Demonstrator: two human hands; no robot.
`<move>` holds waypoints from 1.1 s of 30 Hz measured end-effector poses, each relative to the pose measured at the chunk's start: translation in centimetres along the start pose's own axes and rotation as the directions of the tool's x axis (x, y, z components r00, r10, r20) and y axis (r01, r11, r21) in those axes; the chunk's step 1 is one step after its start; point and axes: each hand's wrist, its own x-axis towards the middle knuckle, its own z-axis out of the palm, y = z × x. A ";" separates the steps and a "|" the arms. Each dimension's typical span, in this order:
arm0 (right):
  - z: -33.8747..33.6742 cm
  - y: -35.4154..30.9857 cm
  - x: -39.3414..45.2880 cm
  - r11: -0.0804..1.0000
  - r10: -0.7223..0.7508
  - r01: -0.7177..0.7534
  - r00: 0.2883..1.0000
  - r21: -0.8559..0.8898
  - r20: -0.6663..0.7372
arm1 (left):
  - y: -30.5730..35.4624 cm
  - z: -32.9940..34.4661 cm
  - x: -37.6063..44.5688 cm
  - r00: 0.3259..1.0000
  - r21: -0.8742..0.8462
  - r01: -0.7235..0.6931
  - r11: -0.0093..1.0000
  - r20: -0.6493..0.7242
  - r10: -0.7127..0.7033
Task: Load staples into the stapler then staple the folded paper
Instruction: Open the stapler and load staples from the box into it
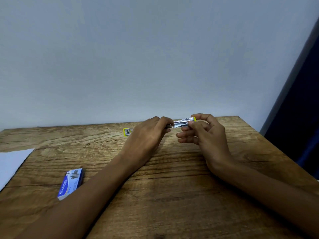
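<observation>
The near half of the counter (pixel 172 195) lies bare between the two forearms. The staple box (pixel 71 183) sits near the left edge, touching the left forearm. White paper (pixel 12 164) covers the left edge. The stapler (pixel 183 124) and both hands occupy the far edge, close to the wall (pixel 155 57).

Illumination was dim and even — a bluish cast lay over the wall (pixel 155 57). Soft shadows fell beneath the forearms on the wooden table (pixel 172 187). Glare marked the metal of the stapler (pixel 181 124). Wide-angle distortion bowed the table edges — detail was slightly soft.
</observation>
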 end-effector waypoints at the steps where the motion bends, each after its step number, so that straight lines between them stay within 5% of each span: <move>1: -0.1 0.0 0.0 1.000 -0.009 0.009 1.000 -0.012 -0.006 | -0.1 0.1 0.0 1.000 0.008 0.001 1.000 -0.006 -0.001; 7: -0.3 -0.1 0.2 0.999 -0.038 0.038 0.999 0.018 0.002 | 0.0 0.1 0.0 1.000 0.016 0.010 1.000 -0.018 -0.010; 16: -0.4 -0.5 0.1 0.994 -0.108 0.107 0.993 0.025 0.050 | 0.5 -0.2 0.1 0.990 -0.197 0.126 0.972 -0.043 -0.137; 24: -0.9 -0.3 0.0 0.912 -0.310 0.319 0.948 -0.259 0.076 | 0.6 -0.6 0.5 0.989 0.100 0.015 0.995 -0.145 -0.001; 33: -1.5 -0.3 0.2 0.823 -0.420 0.439 0.897 -0.360 0.135 | 0.6 -0.8 0.4 0.970 0.298 -0.143 0.944 -0.146 0.193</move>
